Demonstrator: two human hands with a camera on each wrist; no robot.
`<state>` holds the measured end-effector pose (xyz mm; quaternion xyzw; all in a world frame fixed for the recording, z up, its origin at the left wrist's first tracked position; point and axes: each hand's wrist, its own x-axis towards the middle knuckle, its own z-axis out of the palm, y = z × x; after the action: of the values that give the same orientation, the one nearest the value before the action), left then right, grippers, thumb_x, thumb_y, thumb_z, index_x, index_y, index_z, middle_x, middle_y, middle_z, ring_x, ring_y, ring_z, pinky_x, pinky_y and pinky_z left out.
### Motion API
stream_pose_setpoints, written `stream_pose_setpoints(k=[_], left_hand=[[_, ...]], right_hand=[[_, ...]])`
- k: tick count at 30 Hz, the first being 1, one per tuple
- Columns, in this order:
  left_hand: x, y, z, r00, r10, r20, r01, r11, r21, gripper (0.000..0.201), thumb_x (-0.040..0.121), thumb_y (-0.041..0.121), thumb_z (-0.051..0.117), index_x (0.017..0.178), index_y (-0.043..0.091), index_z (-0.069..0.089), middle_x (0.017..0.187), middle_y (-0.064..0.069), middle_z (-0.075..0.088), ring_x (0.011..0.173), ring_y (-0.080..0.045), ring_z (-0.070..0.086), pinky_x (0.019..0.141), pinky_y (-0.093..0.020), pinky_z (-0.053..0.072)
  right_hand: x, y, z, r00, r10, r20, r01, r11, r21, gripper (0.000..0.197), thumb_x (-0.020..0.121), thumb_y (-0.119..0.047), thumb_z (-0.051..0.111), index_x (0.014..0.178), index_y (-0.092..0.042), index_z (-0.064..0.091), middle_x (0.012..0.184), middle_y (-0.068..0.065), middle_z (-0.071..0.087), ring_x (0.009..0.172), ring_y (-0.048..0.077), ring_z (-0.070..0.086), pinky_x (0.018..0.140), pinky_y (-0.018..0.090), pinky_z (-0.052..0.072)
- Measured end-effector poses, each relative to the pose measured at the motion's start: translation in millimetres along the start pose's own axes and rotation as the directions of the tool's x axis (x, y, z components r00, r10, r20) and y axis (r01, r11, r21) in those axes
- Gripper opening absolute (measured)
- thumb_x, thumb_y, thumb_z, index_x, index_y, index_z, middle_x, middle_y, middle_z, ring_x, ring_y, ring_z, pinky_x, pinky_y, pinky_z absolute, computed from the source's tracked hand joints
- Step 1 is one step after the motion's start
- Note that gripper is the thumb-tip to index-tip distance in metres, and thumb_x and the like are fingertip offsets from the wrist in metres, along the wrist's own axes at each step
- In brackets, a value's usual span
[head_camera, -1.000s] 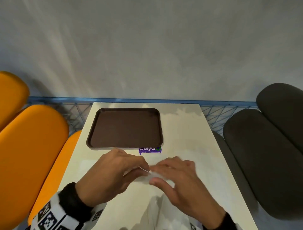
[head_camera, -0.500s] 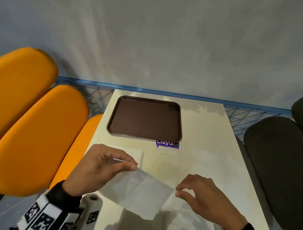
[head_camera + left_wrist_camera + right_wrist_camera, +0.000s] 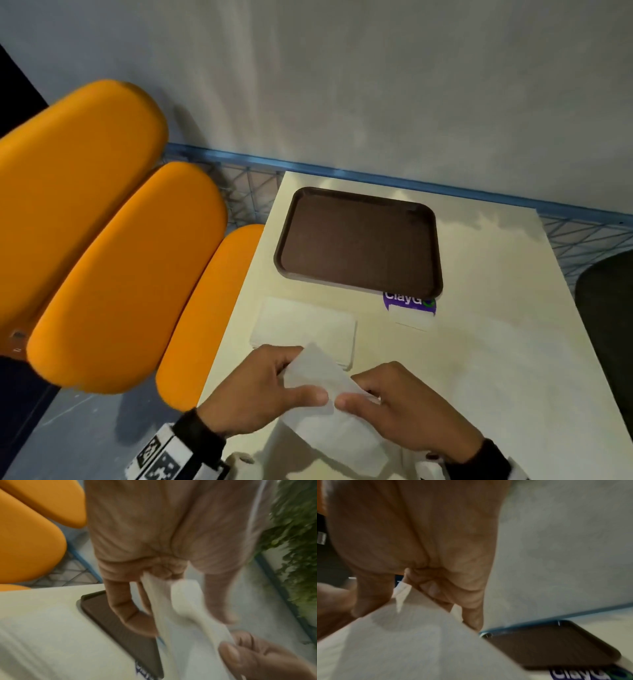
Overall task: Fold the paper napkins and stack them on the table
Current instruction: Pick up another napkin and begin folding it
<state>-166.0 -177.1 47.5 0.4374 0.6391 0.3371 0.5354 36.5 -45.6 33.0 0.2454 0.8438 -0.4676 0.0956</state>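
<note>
A: status on the napkins?

B: Both my hands are on one napkin (image 3: 329, 407), lifted just off the table (image 3: 507, 342) on the near side of the brown tray (image 3: 359, 245). My left hand (image 3: 253, 394) pinches it thumb over fingers, my right hand (image 3: 407, 407) pinches it right beside that; thumbs nearly touch at the middle of the sheet

A: why both so close together?

B: My read: I'm bringing edges together for a fold, so both pinches meet at one spot to line the paper up. Holding it in the air lets the loose end hang free

A: orientation?

B: Long axis runs diagonal: one corner points up toward the tray's near-left corner, the other end trails back toward me and to the right. Wrist views are blurred, so I can't tell if it's already doubled over

A: stack?

B: Folded napkin stack (image 3: 305, 325) lies flat between the tray and my hands, just left of the purple sticker (image 3: 409, 301). The held napkin's upper corner overlaps it in the head view; I judge it apart, not touching. This one likely goes on top once creased
</note>
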Motion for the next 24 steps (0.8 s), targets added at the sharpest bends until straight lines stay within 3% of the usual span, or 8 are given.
stream_pose_setpoints(k=[2,5,8,12,17,20,22,24], left_hand=[[17,-21,-10,0.988,-0.056,-0.147,0.045,0.996,-0.079,0.025,0.087,0.034,0.073,0.097,0.012,0.076,0.094,-0.003,0.077,0.086,-0.016,0.074,0.077,-0.033,0.057],[42,-55,-33,0.925,-0.242,-0.294,0.135,0.93,-0.341,0.019,0.091,0.024,0.069,0.098,0.009,0.076,0.094,-0.007,0.078,0.087,-0.027,0.075,0.081,-0.043,0.06],[79,-90,-48,0.866,-0.329,-0.376,0.237,0.933,-0.272,0.014,0.094,0.023,0.067,0.09,0.014,0.076,0.085,-0.006,0.078,0.079,-0.026,0.071,0.072,-0.039,0.057],[118,-123,-61,0.788,-0.387,-0.48,0.321,0.922,-0.217,0.011,0.09,0.024,0.071,0.085,0.016,0.076,0.082,-0.001,0.077,0.081,-0.024,0.072,0.081,-0.043,0.06],[139,-143,-70,0.728,-0.353,-0.588,0.399,0.915,-0.055,0.031,0.084,0.029,0.076,0.072,0.002,0.066,0.067,-0.005,0.061,0.074,-0.028,0.056,0.063,-0.034,0.042],[142,-142,-71,0.727,-0.347,-0.592,0.447,0.894,0.024,0.025,0.083,0.028,0.076,0.072,0.013,0.061,0.074,-0.001,0.061,0.086,-0.028,0.058,0.069,-0.03,0.043],[139,-136,-70,0.726,-0.31,-0.614,0.451,0.888,0.086,0.019,0.085,0.024,0.075,0.089,0.013,0.06,0.084,-0.002,0.063,0.087,-0.027,0.061,0.073,-0.033,0.05],[134,-133,-65,0.716,-0.187,-0.673,0.435,0.873,0.22,0.036,0.085,0.024,0.075,0.114,0.018,0.054,0.106,-0.003,0.061,0.099,-0.027,0.061,0.082,-0.041,0.053]], right_hand=[[19,11,5,0.996,0.09,0.027,-0.093,0.99,0.109,0.034,0.086,-0.052,0.067,0.084,-0.018,0.069,0.08,-0.001,0.069,0.068,0.007,0.06,0.062,0.024,0.042],[36,33,14,0.954,0.299,-0.024,-0.263,0.873,0.411,0.02,0.082,-0.034,0.08,0.088,-0.016,0.076,0.08,-0.007,0.075,0.07,0.004,0.068,0.064,0.016,0.047],[68,46,22,0.831,0.522,-0.194,-0.245,0.655,0.714,0.01,0.087,-0.01,0.075,0.079,-0.005,0.074,0.065,-0.006,0.068,0.055,0.008,0.061,0.05,0.013,0.041],[115,71,36,0.678,0.664,-0.316,-0.312,0.649,0.694,0.038,0.083,-0.018,0.077,0.05,-0.016,0.059,0.051,-0.008,0.058,0.058,0.016,0.055,0.056,0.024,0.041],[139,87,49,0.559,0.732,-0.389,-0.421,0.655,0.627,0.04,0.075,-0.033,0.077,0.046,-0.019,0.052,0.049,-0.006,0.055,0.056,0.018,0.055,0.063,0.033,0.049],[142,93,54,0.529,0.743,-0.41,-0.463,0.657,0.595,0.037,0.075,-0.034,0.077,0.053,-0.018,0.052,0.056,-0.007,0.059,0.063,0.019,0.058,0.072,0.037,0.055],[140,92,55,0.518,0.737,-0.434,-0.509,0.674,0.536,0.023,0.08,-0.035,0.075,0.072,-0.021,0.06,0.079,-0.005,0.067,0.079,0.017,0.062,0.082,0.038,0.056],[138,87,58,0.534,0.628,-0.567,-0.549,0.767,0.333,0.025,0.087,-0.039,0.069,0.1,-0.022,0.056,0.106,-0.002,0.061,0.097,0.018,0.058,0.087,0.037,0.053]])
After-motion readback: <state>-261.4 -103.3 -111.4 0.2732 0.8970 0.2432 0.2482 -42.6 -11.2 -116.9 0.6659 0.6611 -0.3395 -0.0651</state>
